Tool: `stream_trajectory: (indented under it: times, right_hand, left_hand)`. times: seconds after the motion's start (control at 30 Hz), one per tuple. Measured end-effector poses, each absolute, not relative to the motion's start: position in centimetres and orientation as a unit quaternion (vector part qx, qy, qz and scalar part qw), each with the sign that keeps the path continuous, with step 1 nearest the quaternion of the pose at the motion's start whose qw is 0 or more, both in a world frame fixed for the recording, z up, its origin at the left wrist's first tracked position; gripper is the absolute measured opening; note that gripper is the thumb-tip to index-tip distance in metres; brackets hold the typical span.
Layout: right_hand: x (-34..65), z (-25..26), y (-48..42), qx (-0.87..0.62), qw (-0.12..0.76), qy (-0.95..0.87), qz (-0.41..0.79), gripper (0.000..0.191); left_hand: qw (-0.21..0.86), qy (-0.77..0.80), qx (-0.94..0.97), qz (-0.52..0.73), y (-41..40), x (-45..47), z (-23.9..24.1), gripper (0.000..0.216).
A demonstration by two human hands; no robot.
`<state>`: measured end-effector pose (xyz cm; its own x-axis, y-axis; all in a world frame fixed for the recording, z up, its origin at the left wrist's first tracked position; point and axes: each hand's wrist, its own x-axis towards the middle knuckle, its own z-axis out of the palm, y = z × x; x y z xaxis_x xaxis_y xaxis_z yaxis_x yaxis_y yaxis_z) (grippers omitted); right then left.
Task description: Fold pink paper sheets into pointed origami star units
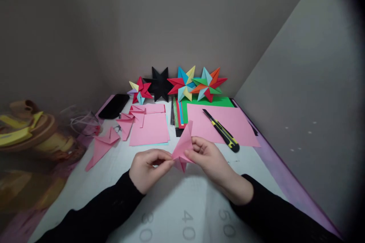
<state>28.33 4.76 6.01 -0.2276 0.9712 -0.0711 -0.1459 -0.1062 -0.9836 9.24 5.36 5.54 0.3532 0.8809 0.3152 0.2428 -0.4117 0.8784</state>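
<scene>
A pink folded paper piece point(183, 145) is held just above the white table point(94, 186), its point sticking up. My left hand point(148, 169) pinches its lower left edge with closed fingers. On the other side, my right hand point(209, 159) grips its right side between thumb and fingers. Both arms wear black sleeves.
Square pink sheets point(149, 128) and several folded pink units point(102, 144) lie to the left. A large pink sheet point(225, 123) carries a black-and-yellow utility knife point(221, 131). Several paper stars point(182, 82) lean against the back wall, above coloured paper point(208, 102). A black phone point(114, 105) lies at the far left.
</scene>
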Motion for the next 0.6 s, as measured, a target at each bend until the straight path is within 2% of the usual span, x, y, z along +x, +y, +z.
stream_trajectory:
  times: [0.37, 0.43, 0.53, 0.6]
  right_hand:
    - [28.13, 5.89, 4.4, -0.411, 0.477, -0.505, 0.591, 0.023]
    - [28.09, 5.88, 4.3, -0.39, 0.48, -0.516, 0.592, 0.028]
    - [27.8, 5.83, 4.08, -0.388, 0.468, -0.523, 0.597, 0.047]
    - [27.53, 5.79, 3.95, -0.413, 0.466, -0.515, 0.589, 0.051]
  left_hand:
    - [0.447, 0.466, 0.635, 0.425, 5.55, 9.57, 5.3, 0.017]
    - [0.452, 0.463, 0.635, 0.421, 5.54, 9.59, 5.23, 0.016]
    - [0.467, 0.466, 0.618, 0.427, 5.56, 9.67, 5.01, 0.016]
    - [0.486, 0.468, 0.599, 0.431, 5.54, 9.79, 4.91, 0.015]
